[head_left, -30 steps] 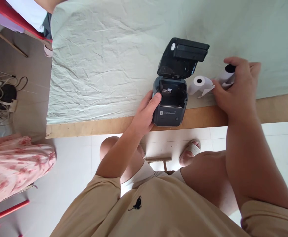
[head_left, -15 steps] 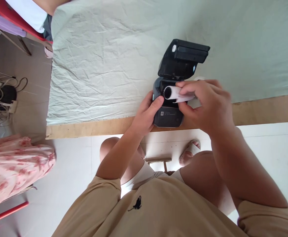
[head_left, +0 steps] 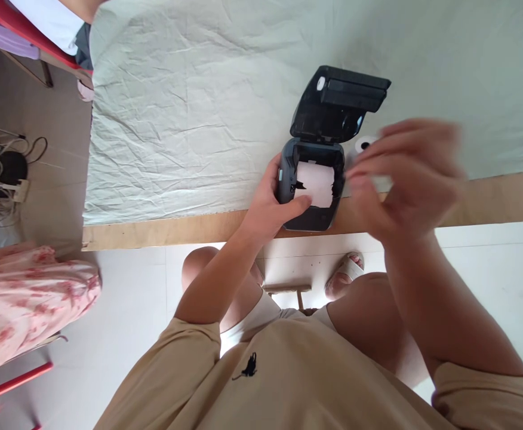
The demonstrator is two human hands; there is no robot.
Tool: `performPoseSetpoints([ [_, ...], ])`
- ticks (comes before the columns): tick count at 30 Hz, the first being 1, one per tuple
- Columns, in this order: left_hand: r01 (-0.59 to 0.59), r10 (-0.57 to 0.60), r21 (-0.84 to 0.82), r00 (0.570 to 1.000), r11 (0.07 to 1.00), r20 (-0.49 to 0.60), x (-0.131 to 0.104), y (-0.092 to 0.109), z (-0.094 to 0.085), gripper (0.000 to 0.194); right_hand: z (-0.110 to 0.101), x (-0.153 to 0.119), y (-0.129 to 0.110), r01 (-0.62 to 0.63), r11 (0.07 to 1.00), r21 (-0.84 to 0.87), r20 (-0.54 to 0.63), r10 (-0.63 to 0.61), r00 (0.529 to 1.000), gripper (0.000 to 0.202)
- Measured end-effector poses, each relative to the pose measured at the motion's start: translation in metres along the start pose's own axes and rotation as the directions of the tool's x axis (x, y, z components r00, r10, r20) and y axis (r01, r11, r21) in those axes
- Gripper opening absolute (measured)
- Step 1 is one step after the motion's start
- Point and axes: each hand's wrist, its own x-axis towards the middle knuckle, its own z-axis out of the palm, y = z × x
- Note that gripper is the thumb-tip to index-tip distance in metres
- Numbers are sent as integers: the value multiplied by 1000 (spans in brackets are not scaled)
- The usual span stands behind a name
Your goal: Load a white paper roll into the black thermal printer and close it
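Observation:
A small dark label printer (head_left: 313, 222) lies at the table's front edge with its black lid (head_left: 340, 101) raised. Inside its bay sits a white paper roll (head_left: 317, 179) with a torn edge. My left hand (head_left: 273, 206) grips the printer's left side, the thumb resting on the loose paper end. Just right of the printer is my right hand (head_left: 411, 179), smeared by motion, with its fingers stretched out and nothing seen in them. Partly behind those fingers, a second white roll (head_left: 363, 145) with a dark core stands on the cloth.
A wrinkled pale green cloth (head_left: 181, 113) covers the table, its wooden edge (head_left: 167, 233) bare in front. Tangled cables (head_left: 6, 173) lie on the floor at left, near a pink patterned cloth (head_left: 33, 298). Part of another person's arm (head_left: 82, 7) shows at top left.
The paper roll, in my right hand before, now lies in the printer's bay. My right hand has let go and moved right. My left thumb has shifted onto the paper.

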Motion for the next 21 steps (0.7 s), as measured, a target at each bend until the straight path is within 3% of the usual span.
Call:
performPoseSetpoints([
  [2, -9, 9, 16, 1000, 1000, 17, 3, -2, -2, 104, -3, 3, 9, -53, 995, -79, -25, 51, 998, 27],
  [4, -18, 17, 39, 999, 999, 35, 5, -4, -4, 110, -4, 2, 16, -107, 991, -76, 43, 110, 993, 49],
  [6, -20, 17, 67, 999, 998, 34, 5, -4, -5, 113, -2, -1, 18, -125, 992, -29, 21, 125, 992, 47],
  [9, -12, 10, 106, 1000, 994, 17, 2, -2, -4, 114, 1, -9, 8, -162, 984, -68, -114, 154, 982, 26],
  [11, -7, 7, 94, 1000, 996, 6, -3, 1, -2, 110, 3, -13, -4, -262, 963, -62, -89, 256, 962, 37],
  [13, -17, 17, 40, 1000, 999, -14, -8, 4, 2, 100, 4, -17, -13, -427, 904, 7, 45, 427, 903, 48],
  [15, -44, 44, -21, 999, 999, -24, -12, 7, 7, 85, 5, -19, -17, -573, 816, 81, 202, 549, 811, 55],
  [18, -36, 33, -58, 998, 998, -49, -15, 10, 13, 64, 6, -19, -13, -679, 716, 163, 350, 601, 718, 61],
  [21, -10, 5, -67, 997, 998, -80, -14, 11, 15, 52, 8, -17, -6, -718, 671, 187, 427, 602, 674, 67],
])
